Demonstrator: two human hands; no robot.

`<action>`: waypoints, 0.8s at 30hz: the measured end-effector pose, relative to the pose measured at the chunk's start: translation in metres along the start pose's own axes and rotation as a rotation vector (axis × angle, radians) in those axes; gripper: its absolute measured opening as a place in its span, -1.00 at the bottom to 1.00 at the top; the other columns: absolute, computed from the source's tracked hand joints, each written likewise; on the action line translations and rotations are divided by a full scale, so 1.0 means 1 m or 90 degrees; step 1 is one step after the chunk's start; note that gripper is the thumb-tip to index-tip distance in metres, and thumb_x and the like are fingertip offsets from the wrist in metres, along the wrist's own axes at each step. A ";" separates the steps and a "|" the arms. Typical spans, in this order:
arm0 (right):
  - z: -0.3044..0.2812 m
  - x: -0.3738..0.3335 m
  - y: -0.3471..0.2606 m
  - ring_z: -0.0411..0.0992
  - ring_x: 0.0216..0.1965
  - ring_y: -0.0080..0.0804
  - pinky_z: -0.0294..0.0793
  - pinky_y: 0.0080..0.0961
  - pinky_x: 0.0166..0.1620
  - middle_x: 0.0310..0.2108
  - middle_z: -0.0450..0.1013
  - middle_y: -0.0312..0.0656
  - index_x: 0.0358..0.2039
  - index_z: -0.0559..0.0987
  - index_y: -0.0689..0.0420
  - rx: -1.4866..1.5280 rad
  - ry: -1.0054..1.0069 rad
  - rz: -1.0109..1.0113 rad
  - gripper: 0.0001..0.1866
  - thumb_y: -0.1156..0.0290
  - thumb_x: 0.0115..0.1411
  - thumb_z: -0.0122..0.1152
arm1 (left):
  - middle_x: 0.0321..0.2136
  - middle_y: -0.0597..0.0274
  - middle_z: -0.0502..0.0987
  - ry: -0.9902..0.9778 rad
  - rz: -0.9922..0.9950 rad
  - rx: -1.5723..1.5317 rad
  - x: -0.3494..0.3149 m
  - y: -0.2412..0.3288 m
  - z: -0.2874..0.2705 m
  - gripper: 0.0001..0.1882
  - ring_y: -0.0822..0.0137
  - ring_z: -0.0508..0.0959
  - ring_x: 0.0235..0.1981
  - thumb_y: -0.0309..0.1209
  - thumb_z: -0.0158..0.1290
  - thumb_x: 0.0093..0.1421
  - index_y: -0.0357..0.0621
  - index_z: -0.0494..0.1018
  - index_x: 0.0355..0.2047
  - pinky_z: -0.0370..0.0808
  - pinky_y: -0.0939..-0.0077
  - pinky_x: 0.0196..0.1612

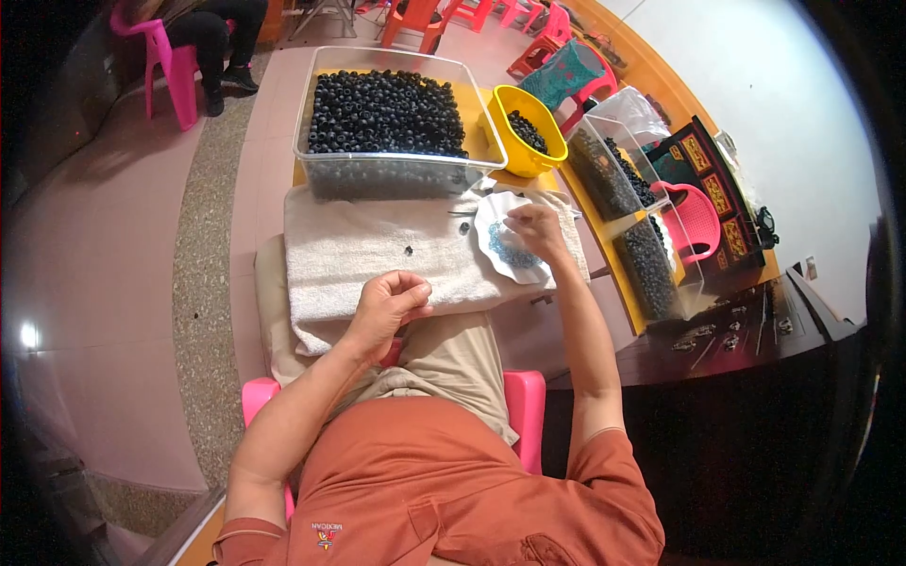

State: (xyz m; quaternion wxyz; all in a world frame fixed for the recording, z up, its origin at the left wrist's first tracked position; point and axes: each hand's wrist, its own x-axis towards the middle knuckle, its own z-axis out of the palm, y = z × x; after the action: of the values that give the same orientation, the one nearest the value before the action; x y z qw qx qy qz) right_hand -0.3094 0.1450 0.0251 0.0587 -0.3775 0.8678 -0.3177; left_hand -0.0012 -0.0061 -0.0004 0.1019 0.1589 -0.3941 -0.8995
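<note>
My left hand is closed in a pinch just above the near part of a white towel. Whatever sits between its fingertips is hidden or too small to name. Over a white wavy-rimmed plate at the right of the towel, my right hand also has its fingers drawn together; I cannot make out anything in them. Small pale blue bits lie spread on that plate. One small dark piece rests on the towel beyond my left hand, and another dark piece lies beside the plate.
Beyond the towel stands a clear plastic bin holding many black ring-like pieces. A yellow basin to its right holds more. Clear containers line the right side. A person sits on a pink chair at far left.
</note>
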 end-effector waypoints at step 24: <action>0.032 -0.091 -0.100 0.52 -0.38 -0.53 0.54 -0.61 -0.28 -0.44 0.51 -0.24 -0.40 0.57 0.31 0.512 -0.281 0.006 -0.93 0.58 0.13 0.27 | -0.31 0.28 0.54 -0.068 -0.014 -0.025 -0.002 -0.003 0.003 -0.85 0.48 0.56 -0.31 -0.47 0.10 0.23 -0.24 0.46 -0.21 0.58 0.59 -0.18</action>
State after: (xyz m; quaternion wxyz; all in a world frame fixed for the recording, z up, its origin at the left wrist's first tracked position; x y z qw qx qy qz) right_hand -0.1718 0.1400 0.0467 0.3857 -0.3795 0.6438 -0.5411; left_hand -0.0011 -0.0012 -0.0001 0.0743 0.1132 -0.3794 -0.9153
